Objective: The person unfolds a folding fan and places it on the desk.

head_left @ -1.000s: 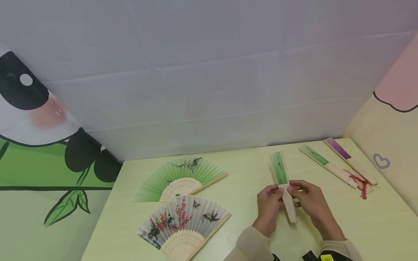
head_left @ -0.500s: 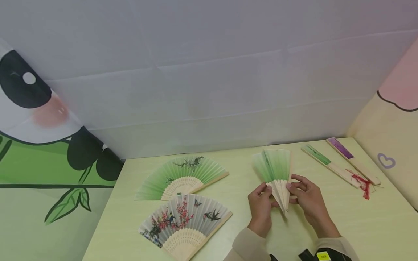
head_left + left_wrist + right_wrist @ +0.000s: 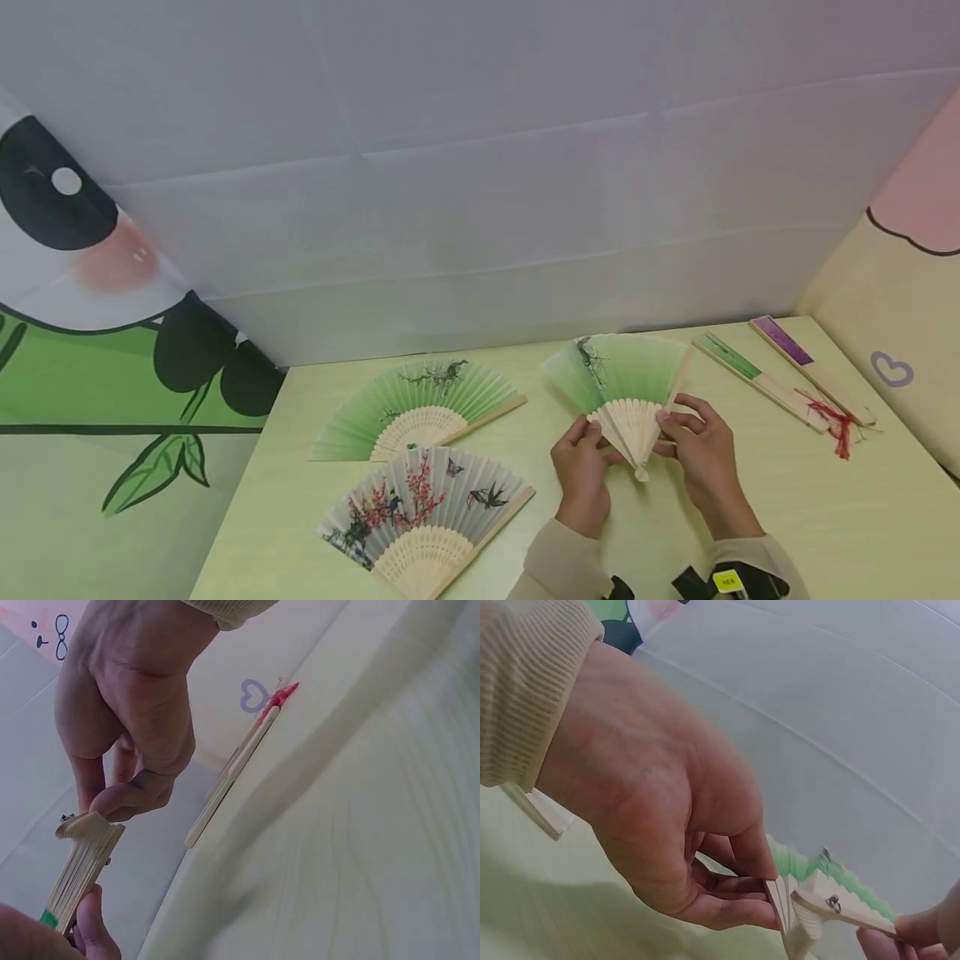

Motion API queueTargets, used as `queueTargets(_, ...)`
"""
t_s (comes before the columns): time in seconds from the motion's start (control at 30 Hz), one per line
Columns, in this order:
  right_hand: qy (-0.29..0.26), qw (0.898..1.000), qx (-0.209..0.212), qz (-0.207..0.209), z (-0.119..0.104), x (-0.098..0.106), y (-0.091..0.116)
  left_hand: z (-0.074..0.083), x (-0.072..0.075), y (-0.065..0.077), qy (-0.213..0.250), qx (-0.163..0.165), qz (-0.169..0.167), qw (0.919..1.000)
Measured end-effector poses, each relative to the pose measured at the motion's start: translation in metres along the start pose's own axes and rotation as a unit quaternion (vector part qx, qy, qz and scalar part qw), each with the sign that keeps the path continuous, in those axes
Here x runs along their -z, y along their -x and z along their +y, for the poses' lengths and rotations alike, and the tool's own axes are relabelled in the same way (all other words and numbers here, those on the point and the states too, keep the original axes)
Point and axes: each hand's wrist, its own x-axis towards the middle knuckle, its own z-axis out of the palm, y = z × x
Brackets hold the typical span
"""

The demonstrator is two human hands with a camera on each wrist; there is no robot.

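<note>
A green folding fan with pale wooden ribs and a dark branch print stands partly spread, its pivot end pointing toward the person. My left hand pinches the left outer rib between thumb and fingers. On the opposite side, my right hand pinches the right outer rib. In the left wrist view the fan's stacked ribs show edge-on, with a small metal pivot pin near their end. The right wrist view shows the green pleated edge of the leaf behind the ribs.
Left on the table lie a spread green fan and a spread white fan with blossoms and birds. At the back right are a folded green fan and a folded purple fan, with red tassels.
The green fan was folded into a narrow strip and has spread wide. My left hand has moved left with its outer rib, while my right hand has shifted only slightly.
</note>
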Motion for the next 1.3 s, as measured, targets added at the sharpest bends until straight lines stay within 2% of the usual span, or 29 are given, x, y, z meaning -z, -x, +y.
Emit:
queueTargets(0.4, -0.078, 0.996, -0.001, 0.037, 0.008, -0.010, -0.010, 0.008, 0.002, -0.011, 0.038, -0.013, 0.025, 0.9989)
queueTargets(0.77, -0.110, 0.992, -0.001, 0.067, 0.012, -0.021, -0.019, 0.005, 0.008, -0.026, 0.075, -0.012, 0.046, 0.9960)
queueTargets(0.9, -0.110, 0.991, -0.004, 0.080, 0.015, -0.026, -0.023, 0.004, 0.010, -0.031, 0.084, -0.014, 0.043, 0.9954)
queueTargets(1.3, -0.128, 0.987, -0.015, 0.097, 0.017, -0.034, -0.036, 0.007, 0.008, -0.039, 0.115, -0.001, 0.059, 0.9916)
